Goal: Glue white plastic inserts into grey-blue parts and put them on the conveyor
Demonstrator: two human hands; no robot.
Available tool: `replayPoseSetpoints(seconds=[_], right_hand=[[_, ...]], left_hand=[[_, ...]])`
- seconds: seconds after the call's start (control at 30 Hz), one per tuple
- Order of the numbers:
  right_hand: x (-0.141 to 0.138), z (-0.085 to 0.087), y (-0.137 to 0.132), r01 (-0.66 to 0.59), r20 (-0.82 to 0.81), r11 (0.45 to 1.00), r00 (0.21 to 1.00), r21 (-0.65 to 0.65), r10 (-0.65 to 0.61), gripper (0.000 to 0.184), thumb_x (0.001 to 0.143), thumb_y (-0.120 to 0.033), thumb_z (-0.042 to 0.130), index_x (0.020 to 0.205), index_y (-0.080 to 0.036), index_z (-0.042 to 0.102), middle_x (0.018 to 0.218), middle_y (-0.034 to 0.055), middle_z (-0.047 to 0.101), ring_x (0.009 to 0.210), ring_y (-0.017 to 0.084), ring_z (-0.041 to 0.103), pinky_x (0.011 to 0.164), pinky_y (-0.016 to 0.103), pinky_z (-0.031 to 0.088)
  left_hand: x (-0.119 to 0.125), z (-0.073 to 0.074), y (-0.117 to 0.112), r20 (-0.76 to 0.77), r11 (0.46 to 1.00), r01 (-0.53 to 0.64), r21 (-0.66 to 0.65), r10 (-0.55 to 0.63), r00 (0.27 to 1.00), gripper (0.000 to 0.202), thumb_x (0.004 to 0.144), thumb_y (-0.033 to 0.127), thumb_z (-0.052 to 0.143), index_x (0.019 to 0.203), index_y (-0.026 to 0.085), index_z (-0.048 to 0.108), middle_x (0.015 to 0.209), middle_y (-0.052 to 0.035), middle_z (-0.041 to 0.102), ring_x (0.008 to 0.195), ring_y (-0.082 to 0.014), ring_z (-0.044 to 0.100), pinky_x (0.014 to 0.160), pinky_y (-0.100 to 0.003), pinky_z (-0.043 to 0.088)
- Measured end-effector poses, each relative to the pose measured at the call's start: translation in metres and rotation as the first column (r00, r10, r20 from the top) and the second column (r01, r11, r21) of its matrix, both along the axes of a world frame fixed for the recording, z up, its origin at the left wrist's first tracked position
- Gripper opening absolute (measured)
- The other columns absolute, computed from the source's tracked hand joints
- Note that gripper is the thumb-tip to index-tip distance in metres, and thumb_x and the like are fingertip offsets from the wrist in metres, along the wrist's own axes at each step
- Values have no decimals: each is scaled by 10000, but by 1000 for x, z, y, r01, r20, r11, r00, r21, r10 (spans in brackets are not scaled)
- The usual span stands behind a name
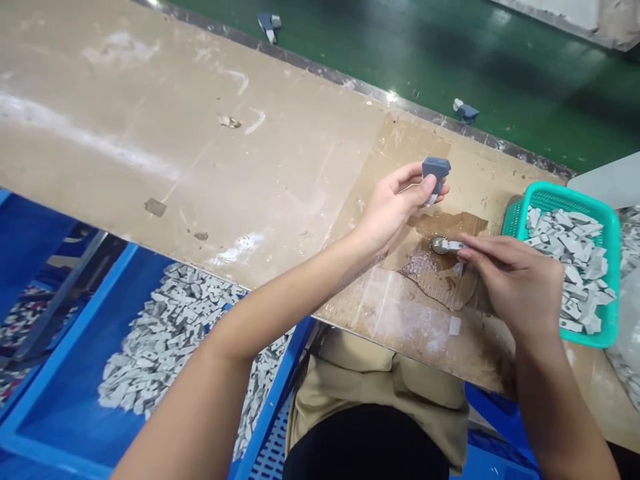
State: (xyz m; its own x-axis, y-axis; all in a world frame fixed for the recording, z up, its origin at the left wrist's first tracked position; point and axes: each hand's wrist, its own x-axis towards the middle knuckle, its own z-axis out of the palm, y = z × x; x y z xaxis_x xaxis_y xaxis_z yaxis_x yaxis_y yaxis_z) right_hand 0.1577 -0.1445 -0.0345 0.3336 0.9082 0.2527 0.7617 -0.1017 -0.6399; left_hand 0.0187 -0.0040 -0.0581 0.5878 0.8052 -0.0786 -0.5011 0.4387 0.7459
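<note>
Grey-blue plastic part (436, 172) held in left hand (393, 210), grip narrow; right hand (515, 283), grip closed on metal-headed tool (444, 245), head over brown cardboard patch (440, 270).

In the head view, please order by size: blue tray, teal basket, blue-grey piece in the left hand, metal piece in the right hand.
Largest: blue tray, cut off by the frame.
Next: teal basket.
Smallest: blue-grey piece and metal piece. They look alike, and the right hand hides some metal, so unranked.
</note>
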Motion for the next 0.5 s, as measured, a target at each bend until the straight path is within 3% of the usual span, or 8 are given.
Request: replayPoseSetpoints(seconds=[0.13, 0.27, 0.5], right_hand=[[8, 6, -3, -26, -156, 998, 988, -64, 16, 319, 884, -278, 690, 1179, -398, 706, 988, 2, 720, 822, 206, 697, 794, 388, 583], [11, 7, -3, -45, -180, 994, 983, -103, 26, 214, 926, -331, 632, 1113, -365, 731, 1034, 18, 698, 849, 191, 704, 843, 385, 580], [10, 11, 0, -3, -454, 988, 888, -153, -68, 222, 874, -470, 680, 998, -287, 693, 761, 15, 698, 635, 168, 666, 629, 329, 594]], left_hand=[[1, -1, 1, -5, 999, 15, -44, -15, 1000, 192, 867, 205, 660, 1046, 135, 656, 990, -59, 674, 1213, -252, 596, 1087, -411, 444], [1, -2, 1, 10, 997, 47, -66, -47, 999, 166, 889, 191, 628, 1044, 135, 649, 1011, -55, 667, 1217, -253, 596, 1083, -416, 454], [-1, 1, 0, 8, 990, 115, -84, -115, 993, 160, 880, 200, 643, 1020, 122, 649, 985, -63, 668, 1163, -249, 629, 1054, -404, 481]])
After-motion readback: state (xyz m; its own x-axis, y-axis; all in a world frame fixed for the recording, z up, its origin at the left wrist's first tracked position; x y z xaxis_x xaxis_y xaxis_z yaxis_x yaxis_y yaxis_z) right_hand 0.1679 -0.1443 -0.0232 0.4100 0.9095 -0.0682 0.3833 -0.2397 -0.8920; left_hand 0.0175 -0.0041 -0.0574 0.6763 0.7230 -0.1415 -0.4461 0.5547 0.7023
